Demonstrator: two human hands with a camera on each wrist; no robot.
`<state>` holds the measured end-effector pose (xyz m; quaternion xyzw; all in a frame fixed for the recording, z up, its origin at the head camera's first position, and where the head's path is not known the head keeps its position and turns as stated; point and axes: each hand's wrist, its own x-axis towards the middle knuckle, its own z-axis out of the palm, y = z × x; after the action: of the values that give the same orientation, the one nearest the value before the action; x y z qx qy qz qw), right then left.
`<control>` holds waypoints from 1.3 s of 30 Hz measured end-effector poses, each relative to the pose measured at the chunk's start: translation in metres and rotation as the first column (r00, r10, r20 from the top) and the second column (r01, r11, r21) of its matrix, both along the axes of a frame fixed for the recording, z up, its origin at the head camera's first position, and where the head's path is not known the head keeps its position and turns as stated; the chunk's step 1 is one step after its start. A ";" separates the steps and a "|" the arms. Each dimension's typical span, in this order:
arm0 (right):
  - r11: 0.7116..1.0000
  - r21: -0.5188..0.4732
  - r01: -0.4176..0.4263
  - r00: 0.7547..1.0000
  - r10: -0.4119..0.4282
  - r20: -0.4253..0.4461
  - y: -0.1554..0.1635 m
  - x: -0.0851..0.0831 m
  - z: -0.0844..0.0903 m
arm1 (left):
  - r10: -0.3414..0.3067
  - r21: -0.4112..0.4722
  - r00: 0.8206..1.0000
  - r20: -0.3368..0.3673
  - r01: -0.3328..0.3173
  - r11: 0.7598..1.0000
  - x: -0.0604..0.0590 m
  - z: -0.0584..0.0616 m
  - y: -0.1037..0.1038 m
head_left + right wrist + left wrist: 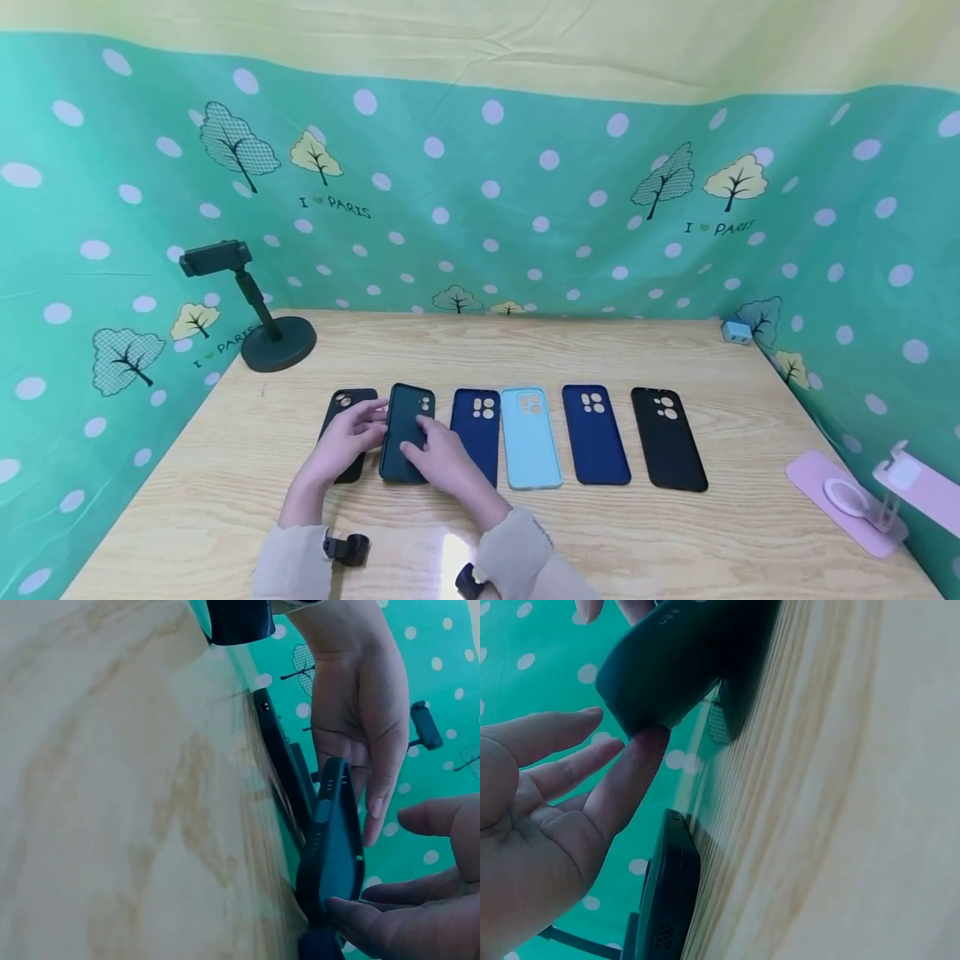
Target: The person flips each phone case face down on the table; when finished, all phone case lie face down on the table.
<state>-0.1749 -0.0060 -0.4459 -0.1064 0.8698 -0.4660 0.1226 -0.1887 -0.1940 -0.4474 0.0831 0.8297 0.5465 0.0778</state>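
Note:
Several phone cases lie in a row on the wooden table (pixel 525 350). The dark green case (pixel 407 417), second from the left, is tilted up on its long edge, as the right wrist view shows (pixel 334 847). My right hand (pixel 422 440) holds it with thumb and fingers (pixel 390 915) at its near end. My left hand (pixel 369 421) reaches over the black case (pixel 343 406) at the far left, and its straight fingers (pixel 634 761) touch the green case's (pixel 682 660) left edge. The black case (pixel 671 900) lies flat below the palm.
To the right lie a navy case (pixel 477 421), a light blue case (pixel 530 437), another navy case (pixel 595 433) and a black case (pixel 667 437). A black phone stand (pixel 262 333) is at back left, a small charger (pixel 737 332) at back right, a pink stand (pixel 862 500) at near right.

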 end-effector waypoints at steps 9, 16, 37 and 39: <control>0.996 -0.084 0.020 1.000 -0.019 0.012 -0.004 0.002 -0.002 | 0.020 0.115 1.000 0.003 -0.020 0.993 -0.001 0.001 0.000; 0.989 -0.141 0.039 0.999 -0.041 -0.011 -0.006 0.002 -0.003 | 0.016 0.153 1.000 -0.013 -0.013 0.988 -0.001 0.001 0.000; 0.963 -0.260 0.077 0.997 -0.073 0.026 -0.009 0.002 -0.003 | -0.081 0.147 0.997 -0.012 0.082 0.986 0.000 -0.001 0.007; 0.959 -0.272 0.081 0.997 -0.077 0.027 -0.009 0.002 -0.003 | -0.079 0.139 0.997 -0.008 0.079 0.987 0.000 -0.002 0.007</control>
<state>-0.1734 -0.0149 -0.4494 -0.0839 0.7997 -0.5869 0.0951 -0.1891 -0.1871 -0.4489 0.1219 0.7857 0.5995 0.0922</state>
